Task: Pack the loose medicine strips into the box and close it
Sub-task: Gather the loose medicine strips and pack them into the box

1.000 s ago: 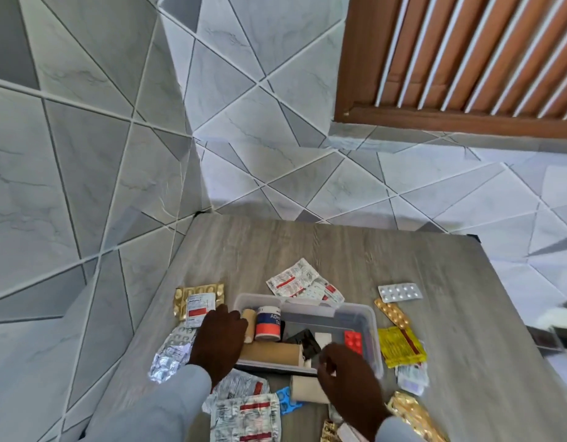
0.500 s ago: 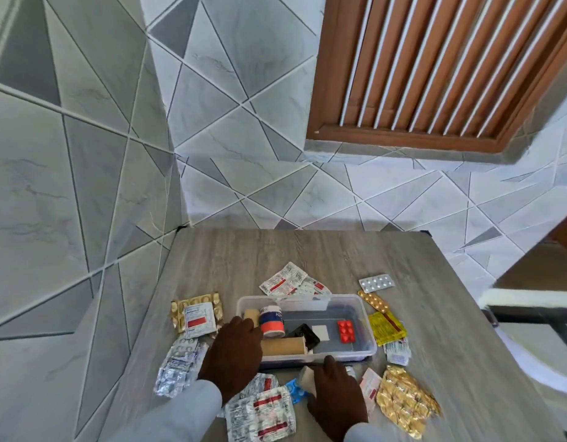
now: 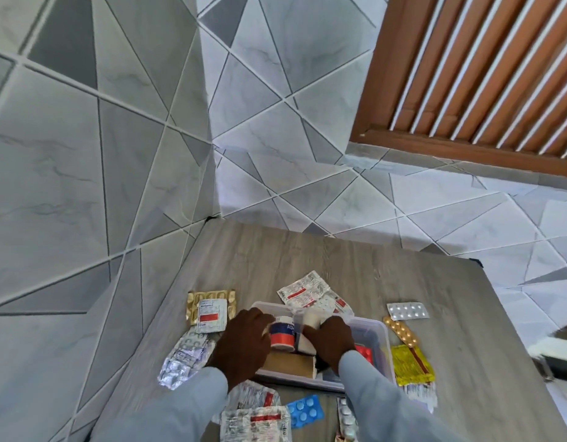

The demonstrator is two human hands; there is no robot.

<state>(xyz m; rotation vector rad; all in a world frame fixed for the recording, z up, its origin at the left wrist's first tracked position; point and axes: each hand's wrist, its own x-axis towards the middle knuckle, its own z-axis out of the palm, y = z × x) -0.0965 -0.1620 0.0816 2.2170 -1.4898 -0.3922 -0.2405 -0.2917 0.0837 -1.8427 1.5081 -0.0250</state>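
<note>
While both hands reach into the box [image 3: 379, 333], a clear plastic tub on the wooden table [image 3: 467, 362], the head view looks steeply down past two grey sleeves. The left hand [image 3: 240, 344] lies over the tub's left end, its fingers curled against a red, white and blue tape roll [image 3: 282, 334]; whether they actually clamp the roll I cannot tell. The right hand [image 3: 331, 341] is closed around a pale bandage roll [image 3: 311, 320], holding it just right of the tape roll, above the tub's middle. A tan roll [image 3: 288, 365] lies on its side along the tub's near wall, and a red strip [image 3: 365, 352] shows inside, just right of the right wrist.

Loose strips ring the tub on the table. At its far edge lies a white strip with red print [image 3: 304, 290], overlapping the rim. To the left are a gold strip [image 3: 212, 298] with a white one on it and, nearer, a crumpled silver strip [image 3: 183, 358]. To the right sit a small silver blister [image 3: 406, 311], an orange pill strip [image 3: 400, 333] and a yellow sachet [image 3: 409, 365]. At the near side, between the sleeves, are a blue blister [image 3: 304, 409] and a silver strip with a red band [image 3: 256, 422]. No lid can be made out.
</note>
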